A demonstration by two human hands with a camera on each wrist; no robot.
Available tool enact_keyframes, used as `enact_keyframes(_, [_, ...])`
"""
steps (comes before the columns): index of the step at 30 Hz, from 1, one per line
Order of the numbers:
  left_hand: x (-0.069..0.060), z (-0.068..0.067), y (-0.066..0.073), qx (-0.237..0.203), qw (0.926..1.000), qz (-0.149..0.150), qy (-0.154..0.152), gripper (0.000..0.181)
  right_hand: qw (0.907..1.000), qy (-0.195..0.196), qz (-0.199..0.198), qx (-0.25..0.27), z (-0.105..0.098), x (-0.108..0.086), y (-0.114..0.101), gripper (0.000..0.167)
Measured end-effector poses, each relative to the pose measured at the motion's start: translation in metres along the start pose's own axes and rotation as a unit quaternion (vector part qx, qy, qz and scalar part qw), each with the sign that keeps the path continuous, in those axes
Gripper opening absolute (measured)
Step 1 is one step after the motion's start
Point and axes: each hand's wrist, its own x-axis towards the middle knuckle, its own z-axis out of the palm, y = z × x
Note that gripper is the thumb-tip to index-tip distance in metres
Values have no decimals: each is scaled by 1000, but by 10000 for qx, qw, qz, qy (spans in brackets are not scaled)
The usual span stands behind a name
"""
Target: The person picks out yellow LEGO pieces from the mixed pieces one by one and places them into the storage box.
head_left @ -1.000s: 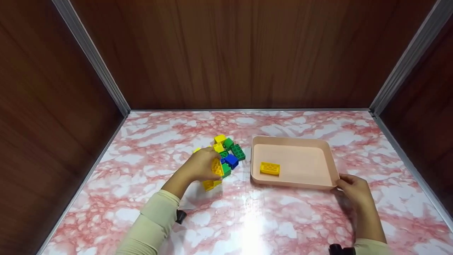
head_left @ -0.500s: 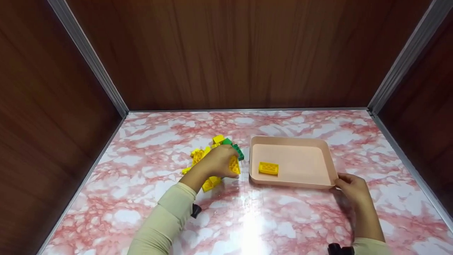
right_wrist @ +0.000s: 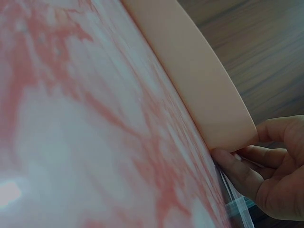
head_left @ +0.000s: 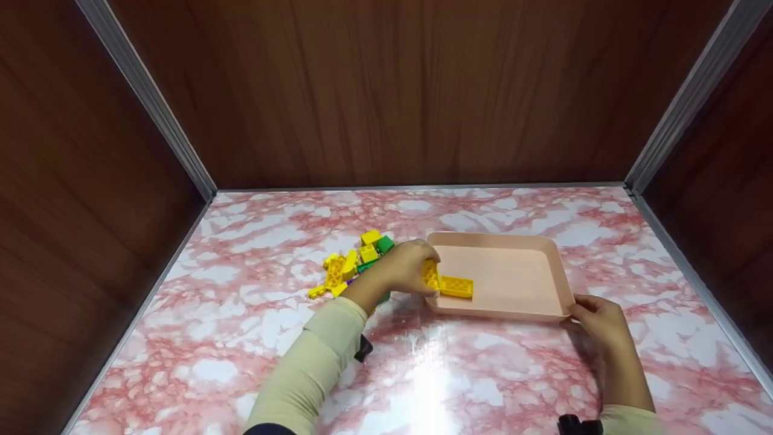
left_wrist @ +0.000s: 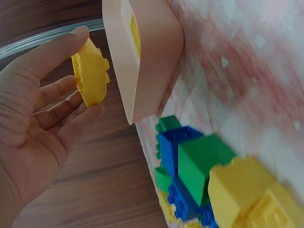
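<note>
Tray (head_left: pixel 519 272): 1
Hands (head_left: pixel 406 266) (head_left: pixel 604 323): 2
Brick (head_left: pixel 457 287) in tray: 1
Held brick (left_wrist: pixel 92 73): 1
Bricks (head_left: pixel 336 273) left of tray: several, overlap hides count

White glare streaks the marbled tabletop (head_left: pixel 211 368); the wood-grain back panel (head_left: pixel 423 90) is dim. A soft shadow lies beside the right forearm (head_left: pixel 628 380). The right wrist view (the murkiest) looks hazy, with the peach tray (right_wrist: pixel 199 80) dully lit.

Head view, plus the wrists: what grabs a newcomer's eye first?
Probably the bright pile of yellow, green and blue bricks left of the peach tray. Next, the yellow brick pinched in the left-hand grip at the tray's left edge, near another yellow brick lying inside. Then the right-hand grip on the tray's near right corner.
</note>
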Motion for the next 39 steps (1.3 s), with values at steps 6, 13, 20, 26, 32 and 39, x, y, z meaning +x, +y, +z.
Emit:
enact_keyframes(6, [21,11,7,142,9999,-27,52,60,10000,-8,5,70,1,0,0,49])
enact_keyframes(13, [42,26,11,38,9992,-394,69,59,10000,8,48,-16,2,0,-1,50])
enact_keyframes(20, [59,38,15,312,9976,-602,103,57,9999,17,103,-125,1,-1,0,50])
enact_keyframes(26, [75,46,21,1073,9878,-1130,-31,48,9997,4,178,-164,0,-2,0,50])
enact_keyframes(32, [94,48,30,1607,9686,-1891,-124,39,9996,42,218,-174,1,-2,-1,50])
enact_keyframes(39, [102,52,33,1397,9553,-2603,140,38,9999,45,126,-45,1,-2,-2,48])
